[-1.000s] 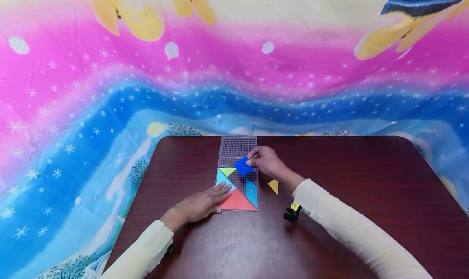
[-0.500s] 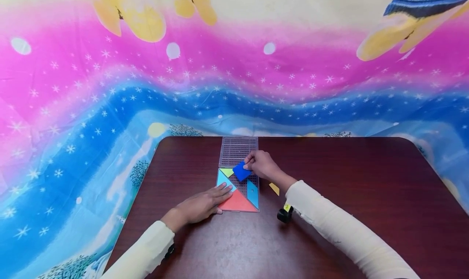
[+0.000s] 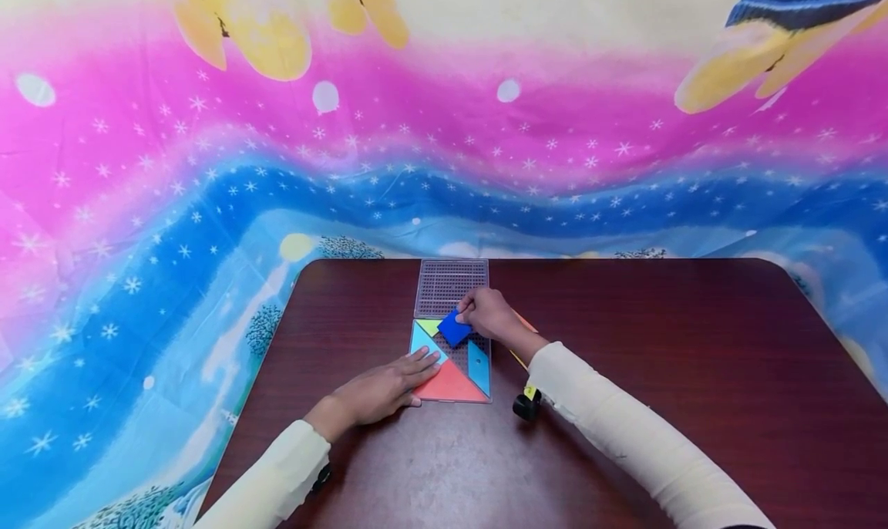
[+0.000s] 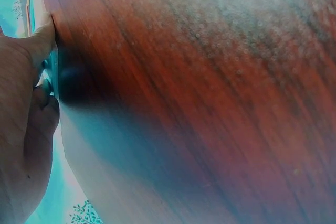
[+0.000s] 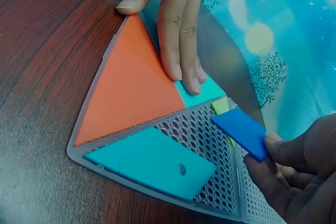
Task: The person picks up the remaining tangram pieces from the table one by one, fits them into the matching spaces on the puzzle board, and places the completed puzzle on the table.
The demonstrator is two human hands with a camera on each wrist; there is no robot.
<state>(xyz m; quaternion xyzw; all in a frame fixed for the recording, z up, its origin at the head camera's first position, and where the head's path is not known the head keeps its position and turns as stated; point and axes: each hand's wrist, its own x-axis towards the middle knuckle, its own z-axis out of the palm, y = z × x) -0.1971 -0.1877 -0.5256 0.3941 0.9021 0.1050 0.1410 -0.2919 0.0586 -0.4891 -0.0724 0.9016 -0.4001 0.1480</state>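
My right hand (image 3: 489,313) pinches a blue square tangram piece (image 3: 454,328) between thumb and fingers, tilted over the tray's gridded floor. The shallow hinged tray (image 5: 231,153) lies open on the table. In it sit a large orange triangle (image 3: 451,382), a large light-blue triangle (image 3: 425,341), a small lime triangle (image 3: 428,327) and a teal parallelogram (image 5: 157,163) with a round dot. My left hand (image 3: 388,386) lies with straight fingers over the orange and light-blue triangles, its thumb at the tray's near edge. In the right wrist view the blue square overlaps the lime triangle.
The tray's gridded lid (image 3: 451,286) extends toward the table's far edge. Right of the tray, a yellow piece (image 3: 519,359) and an orange piece (image 3: 527,323) show partly behind my right forearm. A printed cloth (image 3: 444,166) hangs behind the brown table (image 3: 659,344).
My right hand has shifted left and slightly nearer, bringing the blue square closer to the lime triangle. Its forearm now covers most of the yellow piece. The left hand stays in place.
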